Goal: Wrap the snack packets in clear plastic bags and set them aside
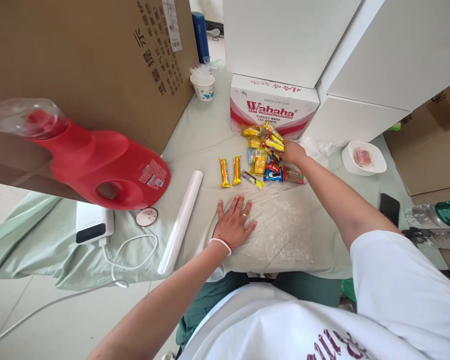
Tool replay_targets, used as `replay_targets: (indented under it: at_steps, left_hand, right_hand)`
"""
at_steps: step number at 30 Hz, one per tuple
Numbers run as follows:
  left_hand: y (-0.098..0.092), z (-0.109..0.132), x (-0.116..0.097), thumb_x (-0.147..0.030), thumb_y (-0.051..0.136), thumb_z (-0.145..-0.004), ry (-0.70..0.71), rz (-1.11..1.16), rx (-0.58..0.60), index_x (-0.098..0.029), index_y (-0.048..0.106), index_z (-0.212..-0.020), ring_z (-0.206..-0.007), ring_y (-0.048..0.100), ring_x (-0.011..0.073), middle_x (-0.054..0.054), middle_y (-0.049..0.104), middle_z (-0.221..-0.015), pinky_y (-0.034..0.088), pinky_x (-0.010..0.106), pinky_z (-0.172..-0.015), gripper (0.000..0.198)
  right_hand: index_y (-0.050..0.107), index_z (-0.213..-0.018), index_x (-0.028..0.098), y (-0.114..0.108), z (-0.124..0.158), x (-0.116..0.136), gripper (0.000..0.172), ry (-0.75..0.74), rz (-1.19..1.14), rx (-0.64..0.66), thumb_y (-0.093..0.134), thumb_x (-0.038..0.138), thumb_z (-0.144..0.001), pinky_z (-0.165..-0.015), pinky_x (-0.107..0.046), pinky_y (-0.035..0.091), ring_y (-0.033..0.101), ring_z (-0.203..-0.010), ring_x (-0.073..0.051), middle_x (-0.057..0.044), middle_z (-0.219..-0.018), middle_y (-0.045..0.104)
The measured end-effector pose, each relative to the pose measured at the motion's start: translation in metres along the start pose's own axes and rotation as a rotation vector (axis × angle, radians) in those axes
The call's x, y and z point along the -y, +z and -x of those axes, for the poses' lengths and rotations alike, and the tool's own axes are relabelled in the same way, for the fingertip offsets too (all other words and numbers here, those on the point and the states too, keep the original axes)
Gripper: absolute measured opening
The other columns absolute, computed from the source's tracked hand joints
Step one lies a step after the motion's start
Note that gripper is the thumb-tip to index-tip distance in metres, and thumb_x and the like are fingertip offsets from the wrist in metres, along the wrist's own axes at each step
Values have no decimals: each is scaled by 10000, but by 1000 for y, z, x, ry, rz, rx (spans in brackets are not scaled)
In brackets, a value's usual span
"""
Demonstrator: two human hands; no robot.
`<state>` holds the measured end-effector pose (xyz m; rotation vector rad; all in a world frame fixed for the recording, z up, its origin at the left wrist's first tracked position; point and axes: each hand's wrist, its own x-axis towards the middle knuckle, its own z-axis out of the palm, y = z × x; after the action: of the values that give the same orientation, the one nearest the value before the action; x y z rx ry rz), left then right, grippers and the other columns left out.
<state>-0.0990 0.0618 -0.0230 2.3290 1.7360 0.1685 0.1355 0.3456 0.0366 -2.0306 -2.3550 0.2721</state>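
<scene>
My left hand (233, 223) lies flat with fingers spread on the cloth, partly over a sheet of clear bubble wrap (281, 225). Reaching into a pile of wrapped snacks, my right hand (293, 151) has its fingers curled at some yellow snack packets (274, 144), which hide the fingertips. Around it lie a yellow bagged snack (260, 162), a blue packet (273, 175) and a brown packet (293, 175). Apart from the pile, two yellow-orange bars (224, 173) stand side by side in a row, and a grey-yellow bar (252, 179) lies slanted near them.
A Wahaha water carton (273, 107) stands behind the pile. Left are a red jug (112, 167), a white roll (180, 222), a power bank (94, 223) with cable, and a paper cup (203, 87). Right are a white bowl (363, 157), a black object (389, 209) and plastic bottles (438, 215).
</scene>
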Motion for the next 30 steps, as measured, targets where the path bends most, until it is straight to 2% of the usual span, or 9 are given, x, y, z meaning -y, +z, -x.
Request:
replay_targets:
  at_steps: [3,6,10,12,15,17,19,23,30]
  left_hand:
    - [0,1,0,-599,332,-1036,10,-3,-12,-254,341,-1644,-1614,223,323,135,213,-1746,-13,710,-1267,700]
    - [0,1,0,-605,325,-1037,14,5,-24,-248,339,-1645,-1614,224,321,143,224,-1742,-16,708,-1267,705]
    - [1,1,0,-605,326,-1038,17,23,-32,-241,349,-1641,-1618,207,323,147,219,-1743,-36,721,-1258,704]
    - [1,1,-3,-604,327,-1039,16,34,-23,-238,345,-1642,-1622,192,322,149,211,-1745,-48,733,-1250,705]
    - [2,4,-10,-612,346,-1033,-10,57,0,-246,335,-1646,-1629,158,336,147,184,-1751,-64,748,-1239,714]
    - [3,7,-15,-610,357,-1029,-15,78,16,-256,329,-1648,-1632,137,349,141,171,-1754,-68,763,-1228,714]
    - [5,10,-16,-606,356,-1030,-12,98,22,-267,313,-1653,-1633,132,355,127,175,-1757,-73,771,-1221,710]
    - [7,15,-9,-624,353,-1025,-1,101,15,-273,259,-1669,-1632,136,352,112,183,-1758,-92,756,-1224,739]
    - [5,15,-7,-607,341,-1031,-2,35,32,-239,273,-1665,-1626,175,329,124,185,-1754,-89,724,-1239,736]
  right_hand:
    - [552,-1385,94,5,11,14,570,15,98,-4,674,374,-904,-959,-454,530,626,-1185,-373,-263,-1333,651]
    - [553,-1376,94,0,31,13,526,72,48,-44,624,348,-920,-967,-451,519,617,-1191,-365,-255,-1345,642]
    - [512,-1410,128,-14,92,-6,544,58,-152,-104,571,387,-935,-911,-440,533,644,-1128,-356,-212,-1293,678]
    - [494,-1435,146,-14,137,-12,564,-123,-227,-20,570,386,-931,-917,-426,533,654,-1120,-343,-187,-1295,682]
    - [526,-1417,180,-2,205,-8,521,-421,-222,213,570,336,-922,-950,-407,521,652,-1130,-317,-158,-1318,672]
    - [541,-1410,178,11,240,-1,508,-484,-118,315,564,279,-913,-959,-418,506,635,-1143,-322,-162,-1310,668]
    - [545,-1417,163,24,262,3,518,-451,34,348,552,226,-902,-944,-445,491,609,-1149,-347,-178,-1287,665]
    - [514,-1461,148,35,276,-3,584,-349,154,318,574,207,-883,-900,-464,473,560,-1152,-377,-194,-1288,648]
    - [507,-1472,160,31,267,10,572,-374,115,215,544,180,-902,-908,-465,438,527,-1158,-376,-197,-1294,635]
